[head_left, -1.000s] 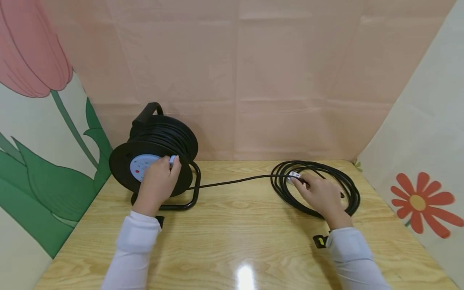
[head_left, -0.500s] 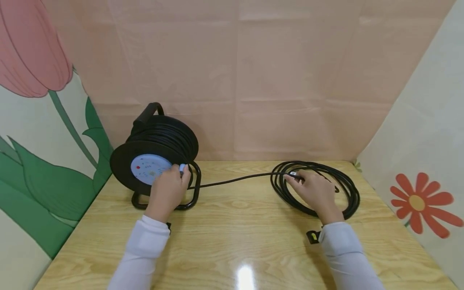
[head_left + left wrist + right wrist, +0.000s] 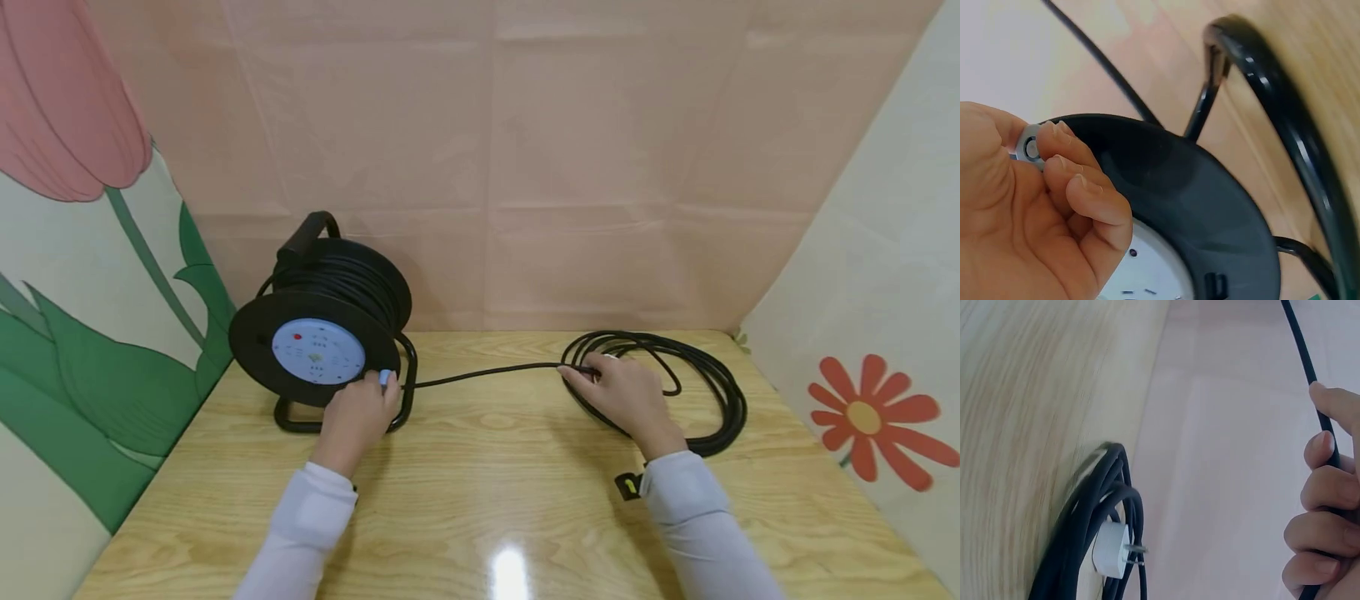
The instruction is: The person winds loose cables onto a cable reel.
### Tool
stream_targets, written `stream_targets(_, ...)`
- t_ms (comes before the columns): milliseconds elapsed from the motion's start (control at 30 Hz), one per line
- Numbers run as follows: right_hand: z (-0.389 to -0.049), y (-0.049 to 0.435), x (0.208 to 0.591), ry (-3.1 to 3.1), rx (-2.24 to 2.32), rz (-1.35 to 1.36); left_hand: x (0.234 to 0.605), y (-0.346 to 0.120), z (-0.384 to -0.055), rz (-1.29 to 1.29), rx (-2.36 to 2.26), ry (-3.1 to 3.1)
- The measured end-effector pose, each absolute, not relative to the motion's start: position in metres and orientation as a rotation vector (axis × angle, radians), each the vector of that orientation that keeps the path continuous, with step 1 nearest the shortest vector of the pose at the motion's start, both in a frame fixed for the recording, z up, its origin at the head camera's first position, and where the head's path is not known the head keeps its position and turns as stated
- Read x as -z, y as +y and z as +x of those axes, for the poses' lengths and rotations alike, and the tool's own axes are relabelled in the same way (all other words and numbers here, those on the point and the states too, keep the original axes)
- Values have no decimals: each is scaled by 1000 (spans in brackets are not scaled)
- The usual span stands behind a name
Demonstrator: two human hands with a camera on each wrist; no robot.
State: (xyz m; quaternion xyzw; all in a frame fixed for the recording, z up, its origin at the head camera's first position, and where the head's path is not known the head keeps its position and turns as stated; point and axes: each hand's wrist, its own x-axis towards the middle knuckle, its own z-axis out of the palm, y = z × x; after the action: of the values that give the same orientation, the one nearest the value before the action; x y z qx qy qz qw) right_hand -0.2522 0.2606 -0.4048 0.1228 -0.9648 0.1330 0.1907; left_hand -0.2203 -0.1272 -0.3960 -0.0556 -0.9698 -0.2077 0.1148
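On the left of the table stands a black cable reel (image 3: 255, 358) with a light-blue socket panel (image 3: 315, 354). My left hand (image 3: 360, 421) pinches the small blue knob (image 3: 386, 377) at the lower right of its front disc. The left wrist view shows the knob's pale end (image 3: 1030, 147) between thumb and curled fingers. A black cable (image 3: 487, 372) runs from the reel to my right hand (image 3: 626, 396), whose fingers curl round it. Beneath and behind that hand lies a loose coil (image 3: 727, 408) of the cable. A white plug (image 3: 1111, 549) with metal pins sits by the coil.
The reel rests on a black tubular frame (image 3: 412, 367) with a carrying handle (image 3: 302, 237) on top. The wooden table (image 3: 480, 467) meets a pink backdrop (image 3: 600, 167) behind and flower-printed panels on both sides.
My left hand has moved down and right with the knob, and the disc and socket panel have turned clockwise. My right hand has shifted left, still holding the cable.
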Motion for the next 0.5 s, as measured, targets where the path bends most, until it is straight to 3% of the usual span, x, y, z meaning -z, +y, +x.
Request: stream_targets(500,-248,233,401,-2558,-303,497,418,-143,-219,-156,667,-2889)
